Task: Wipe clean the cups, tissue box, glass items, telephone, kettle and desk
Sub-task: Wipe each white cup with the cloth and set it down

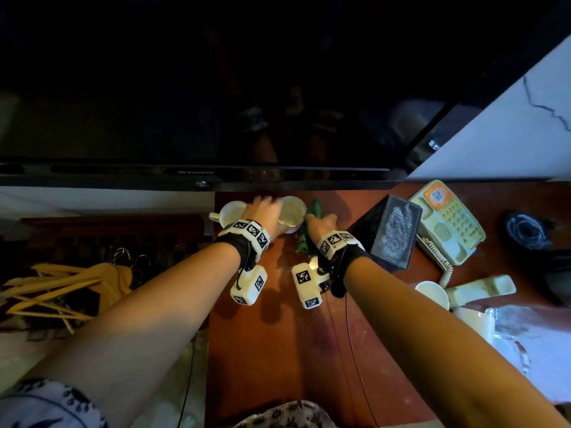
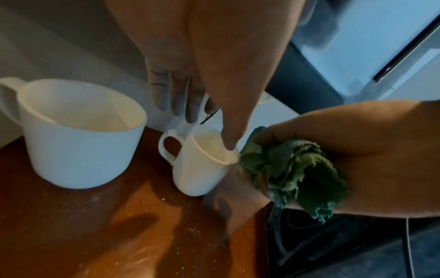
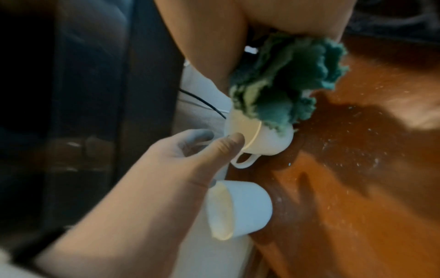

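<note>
A small white cup (image 2: 200,169) stands tilted on the brown desk (image 1: 278,350) below the TV. My left hand (image 1: 262,210) pinches its rim, the thumb (image 3: 228,146) inside and the fingers behind. A second, wider white cup (image 2: 78,135) stands just left of it. My right hand (image 1: 321,222) grips a bunched green cloth (image 2: 285,169) that touches the small cup's right side. A black tissue box (image 1: 392,233) and a cream telephone (image 1: 448,220) with its handset (image 1: 482,288) off the cradle lie to the right.
A dark TV screen (image 1: 216,88) hangs low over the desk's back edge. Another white cup (image 1: 432,295) and a dark glass dish (image 1: 525,230) sit at the right. Yellow hangers (image 1: 55,291) lie left of the desk. White dust speckles the desk top.
</note>
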`<state>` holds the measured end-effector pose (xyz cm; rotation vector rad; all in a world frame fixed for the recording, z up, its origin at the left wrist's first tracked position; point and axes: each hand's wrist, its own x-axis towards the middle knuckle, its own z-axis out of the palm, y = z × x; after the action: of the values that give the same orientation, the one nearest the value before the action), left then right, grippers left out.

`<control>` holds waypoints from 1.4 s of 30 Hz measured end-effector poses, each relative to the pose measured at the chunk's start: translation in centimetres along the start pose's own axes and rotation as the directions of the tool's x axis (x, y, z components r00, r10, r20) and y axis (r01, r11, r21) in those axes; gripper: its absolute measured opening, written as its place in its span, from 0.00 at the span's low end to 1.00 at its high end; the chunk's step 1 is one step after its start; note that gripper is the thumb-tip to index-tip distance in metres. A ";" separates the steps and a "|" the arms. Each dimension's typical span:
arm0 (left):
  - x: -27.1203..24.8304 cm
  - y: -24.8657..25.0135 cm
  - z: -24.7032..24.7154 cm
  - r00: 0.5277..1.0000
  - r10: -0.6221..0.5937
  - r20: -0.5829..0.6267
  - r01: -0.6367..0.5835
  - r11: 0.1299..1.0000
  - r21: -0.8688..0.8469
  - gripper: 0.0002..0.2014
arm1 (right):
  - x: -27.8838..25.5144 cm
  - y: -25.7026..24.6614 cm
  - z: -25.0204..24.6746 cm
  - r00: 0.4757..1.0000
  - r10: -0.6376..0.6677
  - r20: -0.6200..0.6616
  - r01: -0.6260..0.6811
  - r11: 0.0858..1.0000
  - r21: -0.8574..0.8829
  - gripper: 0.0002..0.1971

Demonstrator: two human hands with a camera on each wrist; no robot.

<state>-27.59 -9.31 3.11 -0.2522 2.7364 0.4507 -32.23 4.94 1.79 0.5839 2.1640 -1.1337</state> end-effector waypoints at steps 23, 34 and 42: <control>-14.0 11.8 -0.2 0.910 0.301 -0.285 -0.406 0.781 -0.474 0.09 | -15.8 10.7 -11.8 0.970 -0.177 0.167 0.045 0.804 0.593 0.34; -13.1 24.1 3.3 0.890 0.407 -0.207 -0.457 0.785 -0.419 0.07 | -14.1 17.3 -23.4 0.937 -0.287 0.199 0.086 0.742 0.665 0.24; -10.4 31.3 7.5 0.950 0.301 -0.088 -0.313 0.902 -0.297 0.13 | -8.1 21.8 -31.3 0.956 -0.286 0.060 0.221 0.843 0.491 0.17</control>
<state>-22.82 23.66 9.01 0.1012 2.7424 0.9735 -22.69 42.14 8.87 0.4153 1.8821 -1.8316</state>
